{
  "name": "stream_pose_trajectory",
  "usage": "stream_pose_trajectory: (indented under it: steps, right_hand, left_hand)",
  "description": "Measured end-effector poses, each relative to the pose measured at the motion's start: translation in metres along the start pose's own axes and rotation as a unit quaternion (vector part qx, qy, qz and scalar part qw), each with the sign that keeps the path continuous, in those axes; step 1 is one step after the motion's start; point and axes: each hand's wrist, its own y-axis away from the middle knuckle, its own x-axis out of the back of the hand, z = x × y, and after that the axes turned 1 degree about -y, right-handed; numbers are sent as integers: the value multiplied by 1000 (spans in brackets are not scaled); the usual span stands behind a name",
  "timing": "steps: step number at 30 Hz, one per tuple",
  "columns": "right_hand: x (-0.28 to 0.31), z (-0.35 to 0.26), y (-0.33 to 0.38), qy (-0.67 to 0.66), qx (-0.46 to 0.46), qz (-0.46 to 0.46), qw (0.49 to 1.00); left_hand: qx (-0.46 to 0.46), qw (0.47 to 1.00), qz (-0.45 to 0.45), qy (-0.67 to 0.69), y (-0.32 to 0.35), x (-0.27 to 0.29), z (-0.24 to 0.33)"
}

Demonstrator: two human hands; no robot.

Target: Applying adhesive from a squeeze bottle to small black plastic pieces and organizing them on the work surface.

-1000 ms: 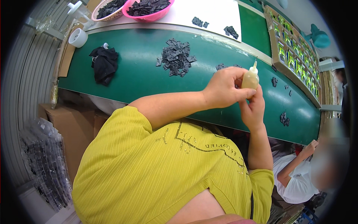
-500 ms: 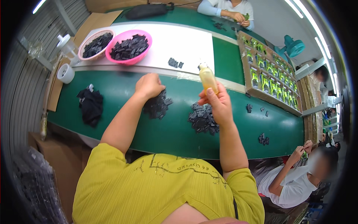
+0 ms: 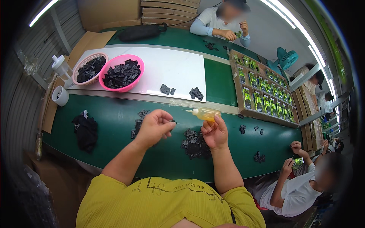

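My left hand (image 3: 155, 128) is pinched on a small black plastic piece (image 3: 173, 122), most of it hidden by the fingers. In my right hand (image 3: 216, 132) is a clear squeeze bottle (image 3: 207, 114) of amber liquid, tipped on its side. Its thin nozzle points left, toward the piece but apart from it. A loose pile of black plastic pieces (image 3: 139, 122) lies partly behind my left hand. Another pile of black pieces (image 3: 194, 143) sits below the bottle, beside my right wrist. Farther off, on a white board (image 3: 167, 68), are two small groups of black pieces (image 3: 196, 93).
Pink bowl (image 3: 141, 72) and pale basket (image 3: 77, 68) hold more black pieces. A dark cloth (image 3: 86, 131) and white cup (image 3: 61, 95) lie at left. A cardboard tray (image 3: 243, 113) of green-and-black items stands right. Co-workers sit across (image 3: 213, 19) and at right (image 3: 292, 190).
My left hand has come away from the left pile with a small black piece. The bottle has turned from near upright to sideways. The whole view has shifted, with the table lower in it.
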Motion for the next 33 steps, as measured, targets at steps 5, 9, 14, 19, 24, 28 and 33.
stream_pose_trajectory:
  steps: [5, 9, 14, 19, 24, 28, 33]
  right_hand:
    - [-6, 0, -5, -101, -22, 36, 994]
    - [0, 4, -10, -95, -35, 22, 995]
    - [3, 6, 0, -98, -56, 3, 994]
    - [11, 15, 2, -120, -75, 10, 990]
    - [8, 13, 2, -83, -36, -7, 996]
    - [-4, 15, -6, 72, 107, 19, 991]
    - [-4, 23, 0, 161, 182, -3, 970]
  left_hand:
    - [60, 995, -78, 17, -1, -18, -27]
    - [60, 993, -96, 26, -1, -22, -39]
    - [49, 993, -106, -29, 3, -20, -53]
    - [67, 995, -78, -9, 5, -20, -57]
    - [46, 997, -56, 0, -2, -20, -62]
    - [59, 996, -63, 7, -13, -17, -59]
    - [71, 995, -61, -33, -11, -17, -56]
